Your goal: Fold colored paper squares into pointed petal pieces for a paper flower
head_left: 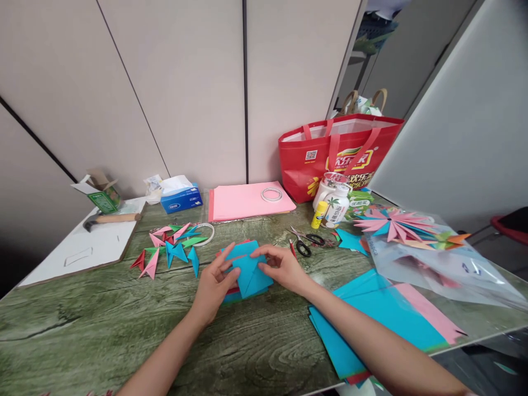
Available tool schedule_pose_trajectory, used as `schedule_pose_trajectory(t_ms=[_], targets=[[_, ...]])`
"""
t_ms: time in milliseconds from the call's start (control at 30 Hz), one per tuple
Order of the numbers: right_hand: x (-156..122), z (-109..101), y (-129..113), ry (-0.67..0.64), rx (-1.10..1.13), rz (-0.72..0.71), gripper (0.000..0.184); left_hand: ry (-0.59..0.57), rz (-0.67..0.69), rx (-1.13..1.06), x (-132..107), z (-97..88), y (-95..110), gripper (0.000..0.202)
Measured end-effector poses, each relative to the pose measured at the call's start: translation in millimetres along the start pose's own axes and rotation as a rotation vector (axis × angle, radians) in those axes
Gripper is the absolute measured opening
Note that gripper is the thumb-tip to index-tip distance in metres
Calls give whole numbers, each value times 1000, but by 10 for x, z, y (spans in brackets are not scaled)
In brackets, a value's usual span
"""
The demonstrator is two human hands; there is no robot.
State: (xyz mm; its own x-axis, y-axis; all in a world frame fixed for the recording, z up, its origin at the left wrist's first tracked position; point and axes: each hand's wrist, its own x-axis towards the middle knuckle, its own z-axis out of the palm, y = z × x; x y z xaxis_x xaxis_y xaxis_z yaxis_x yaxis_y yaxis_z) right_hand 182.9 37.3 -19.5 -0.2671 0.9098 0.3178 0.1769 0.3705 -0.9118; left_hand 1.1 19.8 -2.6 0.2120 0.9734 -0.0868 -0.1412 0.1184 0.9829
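Observation:
A partly folded blue paper (248, 273) lies on a small stack of coloured sheets at the middle of the green wood-grain table (103, 324). My left hand (213, 286) presses its left edge with thumb and fingers pinched on the fold. My right hand (281, 267) pinches the paper's upper right edge, fingers curled over the crease. Both hands hold the same blue paper.
Several folded paper pieces (171, 248) lie to the left. Scissors (305, 242), a glue stick (318, 214) and a bottle (336, 206) sit behind. A pink paper stack (243, 201), red bag (338, 151), tissue box (180, 198), blue sheets (371, 319) and a paper flower (394, 223) surround.

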Motion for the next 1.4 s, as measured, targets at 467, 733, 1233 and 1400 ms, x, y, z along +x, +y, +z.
schedule_pose_trajectory(t_ms=[467, 733, 1233, 1400], targets=[[-90, 100, 8, -95, -526, -639, 23, 10, -108, -344, 33, 28, 36, 25], [-94, 105, 54, -19, -458, -606, 16, 19, -51, -354, 31, 36, 20, 38], [-66, 76, -20, 80, -306, -417, 14, -14, 49, 180, 36, -74, -48, 47], [-66, 71, -56, 99, -243, -327, 12, 23, 105, 265, 72, -106, -91, 33]])
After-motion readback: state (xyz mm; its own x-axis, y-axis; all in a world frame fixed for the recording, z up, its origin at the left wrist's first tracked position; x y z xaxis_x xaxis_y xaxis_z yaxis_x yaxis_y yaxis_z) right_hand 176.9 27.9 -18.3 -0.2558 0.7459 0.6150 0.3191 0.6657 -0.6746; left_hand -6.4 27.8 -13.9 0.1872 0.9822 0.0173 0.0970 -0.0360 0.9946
